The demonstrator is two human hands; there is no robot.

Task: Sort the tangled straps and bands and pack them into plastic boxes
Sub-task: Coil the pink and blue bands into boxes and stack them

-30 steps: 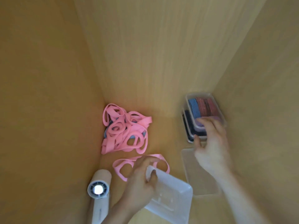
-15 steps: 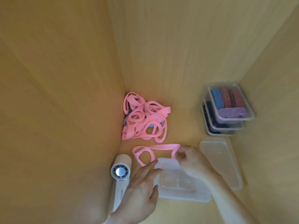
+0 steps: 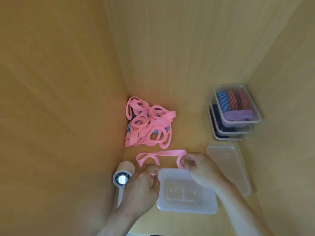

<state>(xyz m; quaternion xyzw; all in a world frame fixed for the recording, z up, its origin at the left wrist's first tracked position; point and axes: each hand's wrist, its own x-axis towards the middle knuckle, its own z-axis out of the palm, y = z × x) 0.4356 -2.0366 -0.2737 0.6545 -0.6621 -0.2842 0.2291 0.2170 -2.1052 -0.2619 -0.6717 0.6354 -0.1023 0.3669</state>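
A loose pink band (image 3: 167,153) lies stretched on the wooden surface just beyond an empty clear plastic box (image 3: 185,193). My right hand (image 3: 198,169) pinches the band's right end, fingers curled. My left hand (image 3: 143,186) grips the band's left loop at the box's left edge. A tangled pile of pink bands (image 3: 149,127), with something blue under it, sits in the back left corner.
Three stacked plastic boxes (image 3: 237,113) stand at the back right, the top one holding blue, red and purple bands. A clear lid (image 3: 228,167) lies right of the empty box. A white handheld fan (image 3: 123,178) lies at the left. Wooden walls close in on three sides.
The empty box has settled flat on the surface. My left hand left the box and took the band's left loop. My right hand has closed on the band's right end.
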